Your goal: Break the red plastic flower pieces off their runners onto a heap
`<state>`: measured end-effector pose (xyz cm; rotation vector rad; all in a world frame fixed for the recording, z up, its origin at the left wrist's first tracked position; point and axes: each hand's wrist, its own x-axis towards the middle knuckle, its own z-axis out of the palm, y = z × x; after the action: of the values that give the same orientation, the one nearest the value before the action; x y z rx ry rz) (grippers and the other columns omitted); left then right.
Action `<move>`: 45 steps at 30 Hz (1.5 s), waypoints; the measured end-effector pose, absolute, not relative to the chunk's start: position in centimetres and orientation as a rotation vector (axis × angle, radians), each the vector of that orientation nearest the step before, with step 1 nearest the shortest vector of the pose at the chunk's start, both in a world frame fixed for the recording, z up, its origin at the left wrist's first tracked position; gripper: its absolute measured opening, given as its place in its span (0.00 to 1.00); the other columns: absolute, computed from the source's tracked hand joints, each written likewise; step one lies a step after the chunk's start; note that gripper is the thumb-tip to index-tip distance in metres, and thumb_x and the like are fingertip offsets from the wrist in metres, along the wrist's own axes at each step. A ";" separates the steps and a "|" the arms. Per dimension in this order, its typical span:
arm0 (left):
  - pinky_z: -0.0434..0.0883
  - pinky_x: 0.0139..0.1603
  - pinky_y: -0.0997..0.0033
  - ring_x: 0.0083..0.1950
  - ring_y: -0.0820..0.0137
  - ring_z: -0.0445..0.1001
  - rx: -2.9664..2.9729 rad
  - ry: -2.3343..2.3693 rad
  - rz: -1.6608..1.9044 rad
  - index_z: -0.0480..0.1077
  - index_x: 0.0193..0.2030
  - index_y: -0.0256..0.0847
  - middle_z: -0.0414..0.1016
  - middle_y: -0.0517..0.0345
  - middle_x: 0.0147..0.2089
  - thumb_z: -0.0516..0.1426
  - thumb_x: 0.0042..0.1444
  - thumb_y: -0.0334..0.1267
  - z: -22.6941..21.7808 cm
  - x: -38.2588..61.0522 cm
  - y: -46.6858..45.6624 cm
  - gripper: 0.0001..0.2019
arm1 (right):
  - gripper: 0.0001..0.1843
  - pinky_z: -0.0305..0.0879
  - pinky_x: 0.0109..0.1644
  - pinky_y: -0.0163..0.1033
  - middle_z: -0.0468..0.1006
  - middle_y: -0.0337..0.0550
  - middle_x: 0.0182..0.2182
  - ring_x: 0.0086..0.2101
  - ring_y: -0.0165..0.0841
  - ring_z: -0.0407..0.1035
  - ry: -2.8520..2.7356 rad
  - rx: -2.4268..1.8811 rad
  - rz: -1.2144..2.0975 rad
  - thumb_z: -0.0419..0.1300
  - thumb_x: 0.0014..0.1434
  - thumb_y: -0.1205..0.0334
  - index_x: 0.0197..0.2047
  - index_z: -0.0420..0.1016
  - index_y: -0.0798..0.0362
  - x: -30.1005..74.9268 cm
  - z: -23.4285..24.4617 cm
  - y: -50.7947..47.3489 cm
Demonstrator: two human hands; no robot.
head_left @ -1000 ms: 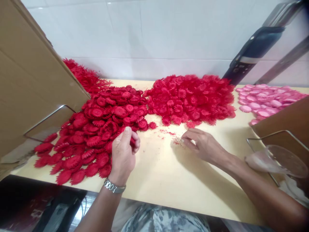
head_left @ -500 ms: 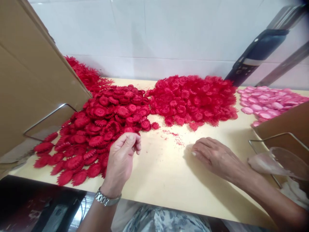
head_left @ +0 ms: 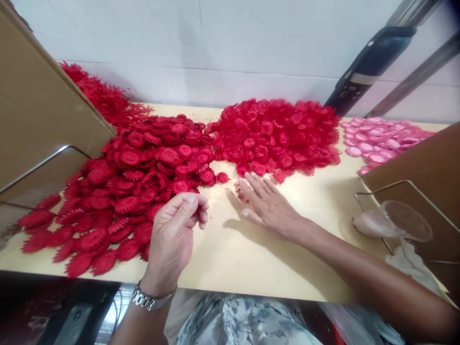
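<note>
My left hand (head_left: 178, 220) is raised at the front edge of a pile of dark red flower-shaped discs with notched rims (head_left: 134, 177). Its fingers are curled and the thumb is pressed to them; whatever they hold, if anything, is hidden. My right hand (head_left: 268, 203) lies palm down with fingers stretched out, over red crumbs (head_left: 239, 191) on the pale tabletop (head_left: 230, 258). Its fingertips reach the near edge of a second heap of brighter red frilled discs (head_left: 280, 134). One loose red disc (head_left: 222, 177) rests between the two piles.
Spiky red pieces (head_left: 100, 93) are heaped at back left, beside a tall cardboard panel (head_left: 39, 81). Pale pink discs (head_left: 384, 139) lie at the right. A clear plastic cup (head_left: 406, 220) lies on its side by a wire stand and a brown box (head_left: 424, 177). A dark blue strap-like object (head_left: 373, 62) leans on the wall.
My right hand has moved left and forward, its fingers going from curled to stretched out over the crumbs. My left hand stays closed in nearly the same place. The view has shifted slightly.
</note>
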<state>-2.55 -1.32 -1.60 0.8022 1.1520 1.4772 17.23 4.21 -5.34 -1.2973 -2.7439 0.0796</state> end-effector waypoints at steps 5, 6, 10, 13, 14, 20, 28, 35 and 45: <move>0.59 0.23 0.76 0.25 0.75 0.66 0.787 1.200 1.492 0.72 0.27 0.36 0.70 0.58 0.26 0.56 0.50 0.36 -1.8 -3.7 -2.1 0.06 | 0.34 0.34 0.66 0.56 0.45 0.46 0.65 0.64 0.41 0.37 -2.934 -0.832 0.311 0.41 0.62 0.45 0.67 0.39 0.50 21.1 -3.6 0.3; 0.59 0.23 0.76 0.25 0.75 0.66 0.791 1.202 1.498 0.72 0.27 0.36 0.70 0.58 0.26 0.56 0.51 0.36 -1.9 -3.9 -2.2 0.06 | 0.35 0.32 0.66 0.54 0.47 0.43 0.65 0.64 0.39 0.39 -3.013 -0.694 0.405 0.42 0.62 0.44 0.67 0.38 0.47 21.7 -3.5 -0.9; 0.60 0.23 0.76 0.24 0.75 0.66 0.797 1.189 1.490 0.72 0.27 0.37 0.70 0.58 0.26 0.56 0.51 0.36 -2.0 -4.0 -2.5 0.07 | 0.35 0.25 0.67 0.51 0.50 0.43 0.64 0.64 0.35 0.41 -3.121 -0.411 0.591 0.44 0.61 0.46 0.67 0.39 0.50 22.3 -4.6 -2.8; 0.60 0.23 0.76 0.24 0.75 0.66 0.792 1.183 1.480 0.72 0.27 0.36 0.70 0.58 0.26 0.56 0.51 0.36 -1.9 -3.6 -2.5 0.06 | 0.35 0.21 0.65 0.53 0.49 0.45 0.64 0.64 0.34 0.41 -3.091 -0.426 0.515 0.44 0.62 0.46 0.67 0.37 0.51 20.7 -5.8 0.3; 0.60 0.23 0.76 0.24 0.75 0.66 0.795 1.182 1.479 0.72 0.27 0.36 0.70 0.58 0.26 0.56 0.50 0.36 -1.9 -3.6 -2.5 0.06 | 0.35 0.22 0.65 0.54 0.48 0.47 0.64 0.64 0.35 0.40 -3.075 -0.445 0.476 0.43 0.62 0.46 0.67 0.37 0.52 20.1 -6.0 1.8; 0.60 0.23 0.76 0.25 0.75 0.66 0.804 1.205 1.514 0.73 0.28 0.36 0.70 0.57 0.26 0.56 0.51 0.36 -1.7 -4.4 -3.2 0.07 | 0.36 0.24 0.64 0.59 0.43 0.47 0.65 0.64 0.40 0.38 -3.038 -0.548 0.374 0.45 0.61 0.44 0.67 0.39 0.49 17.3 -4.4 4.6; 0.60 0.24 0.76 0.25 0.75 0.65 0.746 1.211 1.510 0.73 0.27 0.37 0.70 0.58 0.26 0.55 0.52 0.35 -1.8 -5.0 -3.4 0.07 | 0.32 0.19 0.65 0.55 0.51 0.42 0.64 0.64 0.35 0.41 -3.034 -0.126 0.517 0.41 0.64 0.47 0.66 0.43 0.54 15.2 -6.0 -0.2; 0.59 0.23 0.75 0.24 0.75 0.65 0.765 1.210 1.519 0.73 0.26 0.38 0.69 0.58 0.25 0.57 0.51 0.38 -1.9 -5.0 -3.4 0.08 | 0.32 0.21 0.64 0.59 0.53 0.45 0.63 0.63 0.38 0.42 -2.942 -0.425 0.219 0.41 0.64 0.46 0.66 0.41 0.51 12.7 -7.5 6.4; 0.59 0.22 0.74 0.23 0.73 0.64 0.717 1.261 1.524 0.73 0.23 0.37 0.69 0.57 0.22 0.61 0.45 0.42 -2.2 -5.2 -3.6 0.09 | 0.30 0.28 0.64 0.60 0.56 0.44 0.62 0.62 0.42 0.46 -2.916 -0.729 -0.020 0.40 0.64 0.49 0.66 0.44 0.50 17.2 -5.7 6.4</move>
<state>-5.20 -3.64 -2.19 0.7170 1.2607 1.5236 17.21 6.44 -5.67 -0.7293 -2.9159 -0.0204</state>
